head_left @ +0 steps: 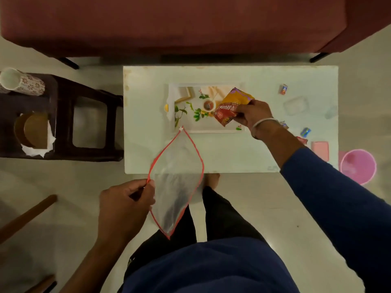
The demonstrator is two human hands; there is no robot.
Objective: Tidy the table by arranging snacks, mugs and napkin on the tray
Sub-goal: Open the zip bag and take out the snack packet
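Snack tidying centres on a white table [148, 144] standing in front of a maroon sofa [169, 24]. Far left, on a dark stool [84, 89], a floral mug [21, 82] lies on its side, and nearer the camera a brown mug [31, 130] rests on a crumpled white napkin [47, 144]. The left hand [124, 206] is held off the table's near edge, thumb and forefinger pinched on the red rim of a clear zip bag [176, 182], whose mouth gapes open and whose far tip reaches the near edge of the tray [203, 130]. That tray, white with a printed picture of leaves and a cup, lies flat on the table's middle. The right hand [255, 115] is closed around the end of a red and yellow snack packet [229, 106], holding it over the tray's right part; whether the packet touches the tray cannot be told. A pale bangle [262, 122] circles that wrist, above a blue sleeve [338, 197]. Right of the hand, small wrapped sweets [283, 89] are scattered on the table, with a pink card [320, 150] near its corner. A pink tub [358, 166] stands on the floor just beyond.
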